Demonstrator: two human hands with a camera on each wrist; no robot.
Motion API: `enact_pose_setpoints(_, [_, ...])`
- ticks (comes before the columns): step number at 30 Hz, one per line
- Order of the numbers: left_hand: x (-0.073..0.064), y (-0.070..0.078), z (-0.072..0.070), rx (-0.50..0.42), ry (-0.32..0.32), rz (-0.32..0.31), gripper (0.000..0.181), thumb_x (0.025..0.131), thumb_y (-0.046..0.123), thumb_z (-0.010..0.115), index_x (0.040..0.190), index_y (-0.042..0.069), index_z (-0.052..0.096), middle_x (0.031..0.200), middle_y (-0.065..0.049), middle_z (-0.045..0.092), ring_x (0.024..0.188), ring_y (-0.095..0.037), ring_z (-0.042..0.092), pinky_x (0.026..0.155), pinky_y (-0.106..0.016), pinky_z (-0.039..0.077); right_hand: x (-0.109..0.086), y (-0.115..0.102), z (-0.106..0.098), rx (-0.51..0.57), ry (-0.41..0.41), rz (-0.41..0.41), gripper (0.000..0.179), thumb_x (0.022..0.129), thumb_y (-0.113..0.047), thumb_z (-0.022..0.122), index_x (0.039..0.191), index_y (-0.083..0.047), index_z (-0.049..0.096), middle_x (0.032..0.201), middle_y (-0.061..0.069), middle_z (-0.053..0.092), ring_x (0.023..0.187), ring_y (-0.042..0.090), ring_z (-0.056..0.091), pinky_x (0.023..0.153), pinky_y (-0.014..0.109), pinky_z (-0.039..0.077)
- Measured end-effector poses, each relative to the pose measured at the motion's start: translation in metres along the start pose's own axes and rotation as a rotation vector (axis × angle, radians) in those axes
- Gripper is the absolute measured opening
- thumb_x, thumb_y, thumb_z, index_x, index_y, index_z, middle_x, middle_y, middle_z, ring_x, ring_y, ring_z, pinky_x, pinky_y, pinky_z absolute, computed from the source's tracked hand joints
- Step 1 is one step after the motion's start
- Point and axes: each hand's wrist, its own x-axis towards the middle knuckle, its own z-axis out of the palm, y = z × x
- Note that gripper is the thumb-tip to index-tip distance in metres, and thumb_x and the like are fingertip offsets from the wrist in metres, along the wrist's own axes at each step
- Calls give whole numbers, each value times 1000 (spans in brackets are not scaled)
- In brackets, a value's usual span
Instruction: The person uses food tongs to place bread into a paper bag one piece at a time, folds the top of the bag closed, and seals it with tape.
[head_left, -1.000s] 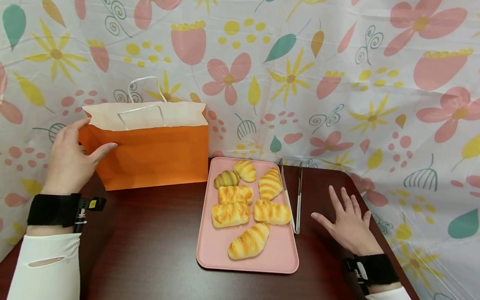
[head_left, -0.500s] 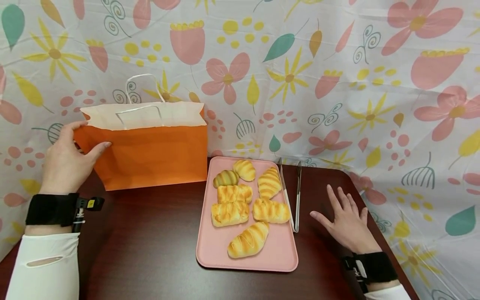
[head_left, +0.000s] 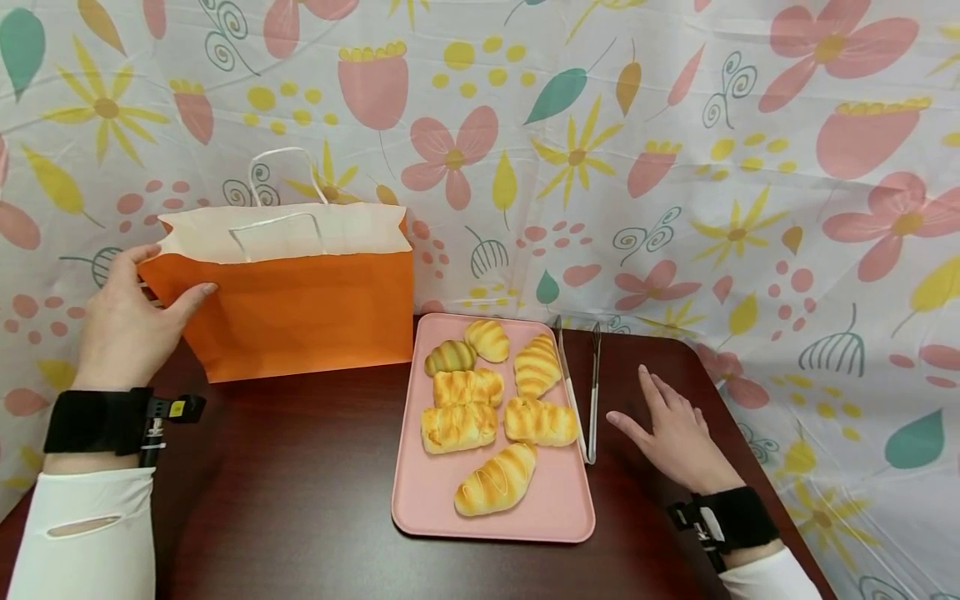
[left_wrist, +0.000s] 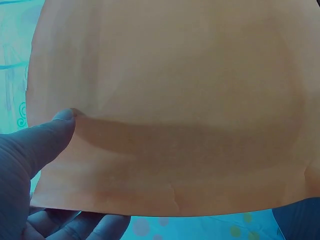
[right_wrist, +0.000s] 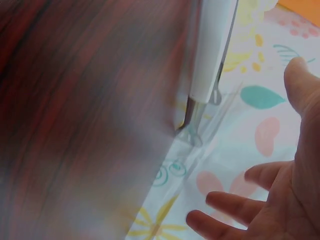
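Observation:
My left hand point(head_left: 129, 321) grips the left end of an orange paper bag point(head_left: 307, 312), thumb on its front face and fingers at its side edge. In the left wrist view, the thumb lies over the bag point(left_wrist: 190, 90) while the other fingers pass behind its edge. The bag stands upright, its white inside and white handles point(head_left: 277, 221) showing at the top. My right hand point(head_left: 678, 442) hovers with spread fingers to the right of metal tongs point(head_left: 594, 392), holding nothing. The tongs point(right_wrist: 207, 55) lie along the right side of a pink tray point(head_left: 420, 517).
Several bread rolls lie on the tray, including a curved, iced one point(head_left: 497, 481) nearest the front and a greenish one point(head_left: 450, 357) at the back left. A dark wooden table point(head_left: 285, 492) carries everything. Behind it hangs a flower-patterned cloth point(head_left: 570, 217).
My left hand has drawn the bag's left edge slightly outward to the left. My right hand has moved left, closer to the tongs, and turned a little. Tray and rolls stay as they were.

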Motion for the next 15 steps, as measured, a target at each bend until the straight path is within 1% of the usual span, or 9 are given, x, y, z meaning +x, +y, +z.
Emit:
enact_pose_setpoints(3, [0,-1,-1,-8,-12,-7,96,88,61,58,156,10,13,138,-35,40,104,-51,48,84,-67,45,6,-4,1,14,-50,32,100,90,-70,47,158,-12,2,149,32,28,132,54,31,98,72,27])
enact_pose_setpoints(6, [0,-1,-2,-13,-18,-18,98,88,62,58,156,9,11,140,-36,38,107,-52,47,86,-68,43,9,-8,2,25,-95,60,102,90,-72,44,157,-5,7,146,35,31,131,52,34,97,68,34])
enact_pose_setpoints(9, [-1,0,-3,-16,-20,-26,99,87,63,57,156,8,11,140,-37,38,108,-53,46,87,-69,42,12,-12,3,30,-112,60,100,91,-69,46,155,0,13,145,37,32,132,51,34,98,67,35])
enact_pose_setpoints(15, [-2,0,-4,-29,-12,-57,100,87,63,56,156,8,9,141,-37,36,111,-53,44,89,-69,41,23,-20,10,62,-142,50,99,91,-67,49,154,3,16,148,36,30,137,50,27,101,65,32])
